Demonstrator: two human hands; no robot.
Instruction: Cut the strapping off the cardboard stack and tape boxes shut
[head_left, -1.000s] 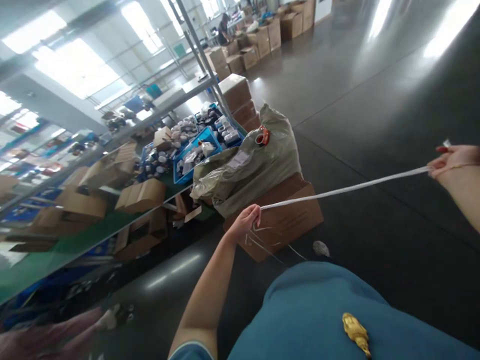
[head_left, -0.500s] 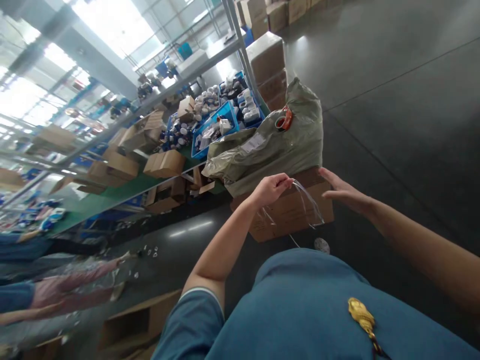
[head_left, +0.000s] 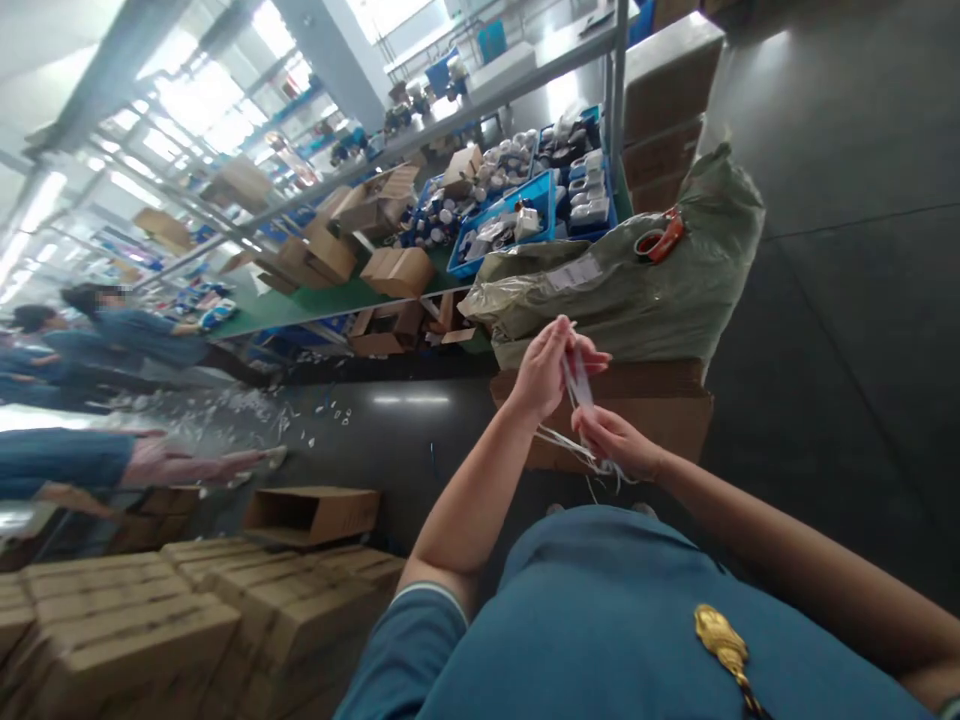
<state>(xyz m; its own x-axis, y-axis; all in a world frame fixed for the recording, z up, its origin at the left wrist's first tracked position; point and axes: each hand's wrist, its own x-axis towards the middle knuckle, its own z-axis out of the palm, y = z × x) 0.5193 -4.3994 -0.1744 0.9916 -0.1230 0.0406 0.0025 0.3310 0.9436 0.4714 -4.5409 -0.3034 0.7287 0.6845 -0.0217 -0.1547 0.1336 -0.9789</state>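
My left hand is raised in front of me and pinches the top of a white strap. My right hand sits just below it and grips the same white strap, with loose loops hanging under the fingers. Both hands hover above a brown cardboard box on the floor. A bulky green plastic bag rests on that box, and an orange tape dispenser lies on top of the bag.
A long green workbench carries blue bins of small parts and open cartons. Stacked cartons stand at the lower left. Other people work at the left. Dark floor stretches to the right.
My right hand, stretched far right with the strap taut a second ago, has come in under my left hand. The strap is now gathered between both hands. The view has swung left.
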